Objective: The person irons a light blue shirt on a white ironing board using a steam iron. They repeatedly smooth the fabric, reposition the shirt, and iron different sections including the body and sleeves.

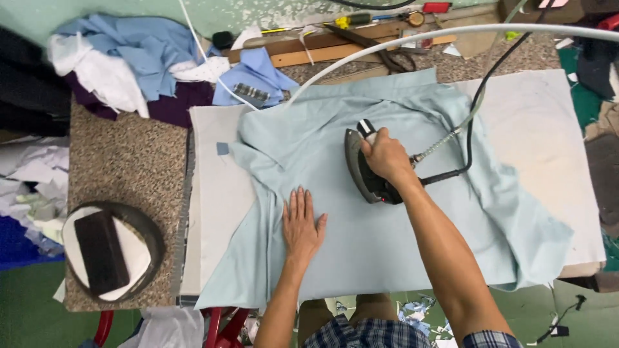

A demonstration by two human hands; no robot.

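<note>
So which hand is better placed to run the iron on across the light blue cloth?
Right. The right hand already grips the handle of the iron, which sits on the light blue cloth. The left hand lies flat, fingers spread, pressing the cloth beside it, so it likely suits holding the fabric steady.

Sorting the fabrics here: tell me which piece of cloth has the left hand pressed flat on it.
The pale blue-green cloth spread over the ironing board; the left hand lies flat on it. The other fabrics sit heaped at the table's far left corner.
</note>
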